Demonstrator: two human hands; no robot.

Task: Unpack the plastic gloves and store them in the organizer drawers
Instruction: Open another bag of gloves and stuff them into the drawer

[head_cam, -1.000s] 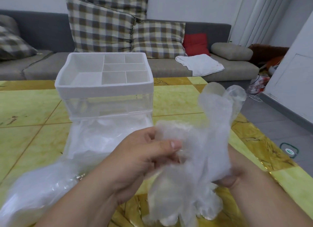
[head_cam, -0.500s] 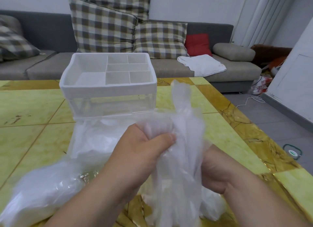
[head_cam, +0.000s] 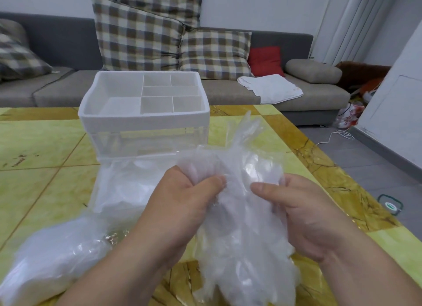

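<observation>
While bunching glove wad [head_cam: 242,205] just in front of organizer [head_cam: 143,120], left hand [head_cam: 180,205] & right hand [head_cam: 303,216] fingers clamp shut on it, prob compacting for drawer.

Both hands close on the bunch of plastic gloves [head_cam: 242,214], so the fingers behind it are hidden. Below the grip the bunch is cut by the bottom edge. The count of gloves cannot be told. Left of the grip, the bag [head_cam: 52,255] runs off the frame.
</observation>
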